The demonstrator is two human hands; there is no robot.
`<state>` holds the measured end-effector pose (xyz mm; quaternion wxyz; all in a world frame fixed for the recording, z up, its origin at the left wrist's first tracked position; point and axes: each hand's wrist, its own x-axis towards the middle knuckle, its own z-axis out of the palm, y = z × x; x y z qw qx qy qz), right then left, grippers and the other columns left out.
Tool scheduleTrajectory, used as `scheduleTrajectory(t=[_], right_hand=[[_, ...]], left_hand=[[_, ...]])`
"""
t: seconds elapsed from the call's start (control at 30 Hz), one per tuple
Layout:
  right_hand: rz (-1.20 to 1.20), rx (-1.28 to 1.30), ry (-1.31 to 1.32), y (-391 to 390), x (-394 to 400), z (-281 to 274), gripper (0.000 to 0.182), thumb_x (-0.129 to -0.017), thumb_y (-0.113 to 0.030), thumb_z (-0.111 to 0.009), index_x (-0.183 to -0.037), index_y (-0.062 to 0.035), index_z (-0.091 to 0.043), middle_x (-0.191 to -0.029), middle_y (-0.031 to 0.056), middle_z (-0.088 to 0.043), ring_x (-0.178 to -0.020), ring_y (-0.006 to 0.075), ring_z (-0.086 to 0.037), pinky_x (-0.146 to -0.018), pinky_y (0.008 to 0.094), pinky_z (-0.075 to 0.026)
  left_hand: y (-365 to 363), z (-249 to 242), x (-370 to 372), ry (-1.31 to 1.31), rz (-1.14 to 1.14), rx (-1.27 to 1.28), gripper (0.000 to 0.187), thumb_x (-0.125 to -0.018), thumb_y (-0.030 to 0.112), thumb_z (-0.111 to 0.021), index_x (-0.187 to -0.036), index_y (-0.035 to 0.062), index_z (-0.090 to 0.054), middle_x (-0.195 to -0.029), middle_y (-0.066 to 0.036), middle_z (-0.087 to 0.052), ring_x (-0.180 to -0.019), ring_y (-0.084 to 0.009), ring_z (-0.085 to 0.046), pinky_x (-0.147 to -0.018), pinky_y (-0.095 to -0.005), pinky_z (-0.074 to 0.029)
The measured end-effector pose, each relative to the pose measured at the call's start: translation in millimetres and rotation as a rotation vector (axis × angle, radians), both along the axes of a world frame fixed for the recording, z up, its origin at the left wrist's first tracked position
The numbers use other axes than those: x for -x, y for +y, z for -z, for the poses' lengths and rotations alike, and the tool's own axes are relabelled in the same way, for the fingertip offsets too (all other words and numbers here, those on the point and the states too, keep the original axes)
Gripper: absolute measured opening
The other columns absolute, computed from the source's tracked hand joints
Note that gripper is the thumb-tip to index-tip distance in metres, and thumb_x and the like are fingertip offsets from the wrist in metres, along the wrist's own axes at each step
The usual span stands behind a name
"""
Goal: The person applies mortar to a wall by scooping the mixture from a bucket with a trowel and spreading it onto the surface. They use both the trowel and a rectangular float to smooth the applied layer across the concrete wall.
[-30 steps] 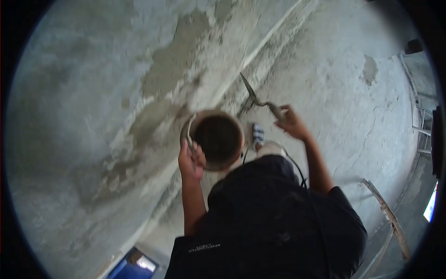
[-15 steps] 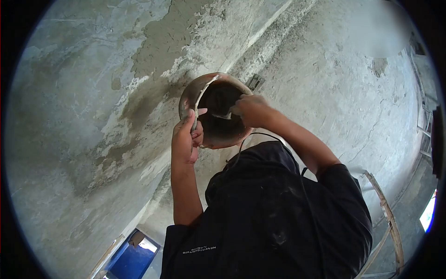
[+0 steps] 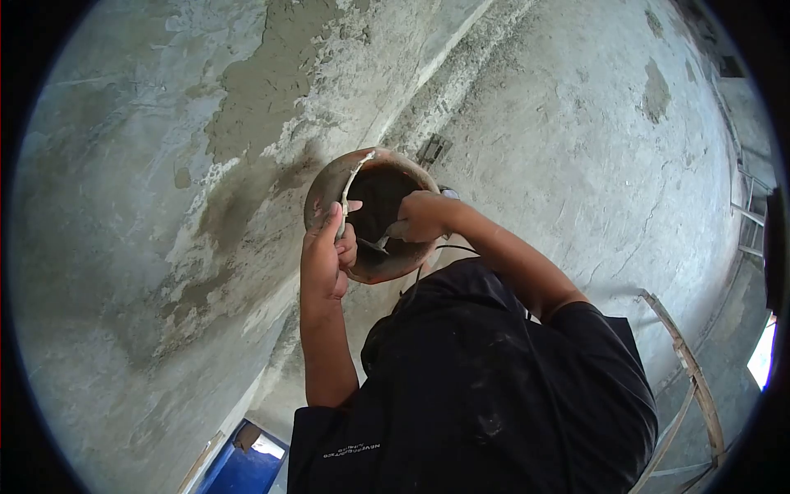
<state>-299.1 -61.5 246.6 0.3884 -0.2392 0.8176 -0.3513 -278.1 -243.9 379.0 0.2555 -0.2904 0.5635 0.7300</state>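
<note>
The bucket [image 3: 329,193] is hanging tilted in front of the rough plastered wall [image 3: 123,206], its dark mouth facing the person. The left hand [image 3: 323,259] is gripping its rim, fingers [image 3: 346,247] clenched over the near-left edge. To the right, the right hand [image 3: 420,218] is reaching into the mouth, fingers closed on a trowel [image 3: 374,244] whose pale blade is pointing left and down inside. Small white writing on the dark shirt [image 3: 494,387] is showing, too blurred to read.
</note>
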Motion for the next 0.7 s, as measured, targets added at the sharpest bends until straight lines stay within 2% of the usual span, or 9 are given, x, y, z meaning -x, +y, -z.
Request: scheduleTrajectory(t=[0.03,0.1,0.13,0.2,0.27,0.3,0.43,0.6,0.7], right_hand=[[-0.004,0.0,0.0,8.3,4.0,-7.3,0.025,-0.071,-0.021,-0.067,-0.085,-0.0012,-0.072,-0.079,0.0207,-0.068,-0.076,0.0372,-0.067,-0.07,0.0432,-0.054],[-0.028,0.1,-0.19,25.6,12.0,-20.3,0.03,-0.076,-0.025,-0.069,-0.096,-0.0018,-0.073,-0.075,0.0152,-0.069,-0.072,0.0285,-0.069,-0.064,0.0393,-0.055],[-0.041,0.106,-0.193,31.9,14.2,-16.8,0.03,-0.076,-0.025,-0.069,-0.096,-0.0018,-0.073,-0.075,0.0152,-0.069,-0.072,0.0285,-0.069,-0.064,0.0393,-0.055],[-0.053,0.155,-0.474,44.5,18.0,-7.9,0.033,-0.082,-0.025,-0.067,-0.105,-0.0024,-0.072,-0.075,0.0083,-0.069,-0.068,0.0184,-0.068,-0.057,0.0323,-0.053],[-0.019,0.244,-0.518,56.0,16.7,2.9,0.035,-0.083,-0.031,-0.068,-0.104,-0.003,-0.073,-0.074,0.0065,-0.067,-0.062,0.0148,-0.064,-0.056,0.0296,-0.051],[0.025,0.291,-0.566,61.0,15.1,4.8,0.034,-0.084,-0.028,-0.068,-0.105,-0.0013,-0.072,-0.073,0.0042,-0.067,-0.058,0.0131,-0.061,-0.054,0.0275,-0.049],[0.121,0.35,-0.691,79.3,9.7,15.9,0.035,-0.081,-0.026,-0.072,-0.105,-0.0006,-0.072,-0.071,0.0021,-0.065,-0.056,0.0085,-0.057,-0.048,0.0234,-0.042],[0.203,0.438,-0.646,105.5,3.1,-4.1,0.041,-0.081,-0.028,-0.072,-0.109,0.0017,-0.069,-0.07,0.0034,-0.064,-0.057,0.008,-0.056,-0.047,0.0219,-0.039],[0.247,0.456,-0.682,123.0,-7.6,-0.2,0.044,-0.081,-0.024,-0.073,-0.115,0.003,-0.067,-0.07,0.0034,-0.064,-0.056,0.0083,-0.055,-0.047,0.0222,-0.039]], left_hand=[[1.6,0.1,-0.9,0.0,-0.004,0.0,0.035,-0.102,0.034,-0.049,-0.113,0.0025,-0.059,-0.055,0.008,-0.031,-0.044,-0.0015,-0.022,-0.042,-0.0207,-0.016],[2.9,-0.4,-1.9,0.011,0.007,-0.001,0.036,-0.102,0.036,-0.048,-0.113,0.0029,-0.057,-0.056,0.007,-0.031,-0.043,-0.0018,-0.023,-0.041,-0.021,-0.016],[1.3,-0.7,-2.4,0.009,-0.005,0.007,0.036,-0.102,0.036,-0.048,-0.113,0.0029,-0.057,-0.056,0.007,-0.031,-0.043,-0.0018,-0.023,-0.041,-0.021,-0.016],[-4.6,-2.0,-4.5,-0.019,0.006,-0.003,0.04,-0.103,0.04,-0.043,-0.116,0.0038,-0.055,-0.058,0.007,-0.029,-0.044,-0.003,-0.022,-0.045,-0.0215,-0.018],[-10.3,-5.9,-9.0,-0.019,-0.02,0.002,0.044,-0.102,0.043,-0.042,-0.117,0.0039,-0.056,-0.059,0.007,-0.028,-0.044,-0.0033,-0.022,-0.046,-0.0214,-0.018],[-13.2,-7.4,-10.4,-0.023,-0.053,-0.028,0.046,-0.102,0.044,-0.041,-0.117,0.0039,-0.056,-0.059,0.007,-0.028,-0.044,-0.0035,-0.021,-0.046,-0.0216,-0.019],[-21.7,-11.9,-14.0,-0.016,-0.114,-0.07,0.056,-0.101,0.053,-0.037,-0.118,0.0027,-0.057,-0.059,0.006,-0.028,-0.044,-0.0046,-0.02,-0.044,-0.0216,-0.019],[-27.0,-19.8,-23.0,0.054,-0.187,-0.1,0.064,-0.099,0.058,-0.034,-0.117,0.0013,-0.058,-0.058,0.005,-0.028,-0.043,-0.0053,-0.02,-0.043,-0.0221,-0.018],[-29.6,-26.5,-24.2,0.082,-0.188,-0.156,0.066,-0.099,0.06,-0.033,-0.117,0.0013,-0.058,-0.057,0.005,-0.028,-0.043,-0.0055,-0.021,-0.042,-0.0223,-0.018]])
